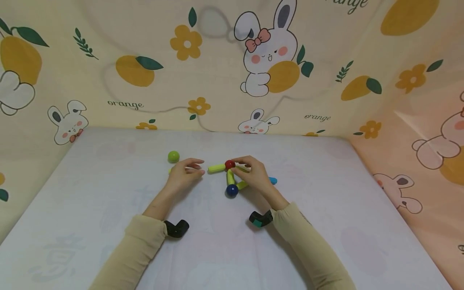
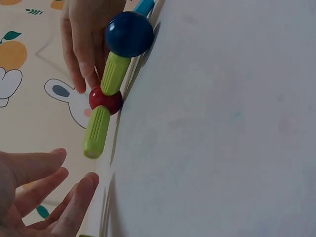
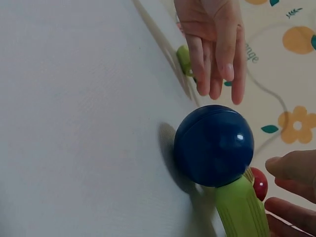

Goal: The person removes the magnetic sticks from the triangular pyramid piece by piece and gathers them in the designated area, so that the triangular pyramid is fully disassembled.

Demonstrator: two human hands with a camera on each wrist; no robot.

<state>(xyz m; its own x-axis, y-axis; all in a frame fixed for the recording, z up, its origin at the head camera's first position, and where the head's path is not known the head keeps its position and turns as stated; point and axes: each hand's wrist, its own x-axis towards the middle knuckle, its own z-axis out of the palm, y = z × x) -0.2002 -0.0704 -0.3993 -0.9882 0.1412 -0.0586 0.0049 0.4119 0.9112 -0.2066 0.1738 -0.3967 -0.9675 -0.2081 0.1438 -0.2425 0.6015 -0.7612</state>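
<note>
My left hand (image 1: 185,174) is held with its fingers apart and nothing between them, just left of the free end of a yellow-green rod (image 1: 216,168). That rod sticks out from a red ball (image 1: 230,164). A second yellow-green rod (image 1: 230,177) joins the red ball to a dark blue ball (image 1: 232,190), and a third rod (image 1: 242,185) runs right from the blue ball. My right hand (image 1: 254,172) has its thumb and finger at the right side of the red ball, pinching it. The right hand hides part of the built shape behind it.
A light green ball (image 1: 173,156) lies behind my left hand. Another green piece (image 3: 184,60) is partly hidden by that hand. A bright blue rod (image 1: 273,180) pokes out right of my right hand. The white tabletop (image 1: 217,249) meets a patterned backdrop (image 1: 214,80).
</note>
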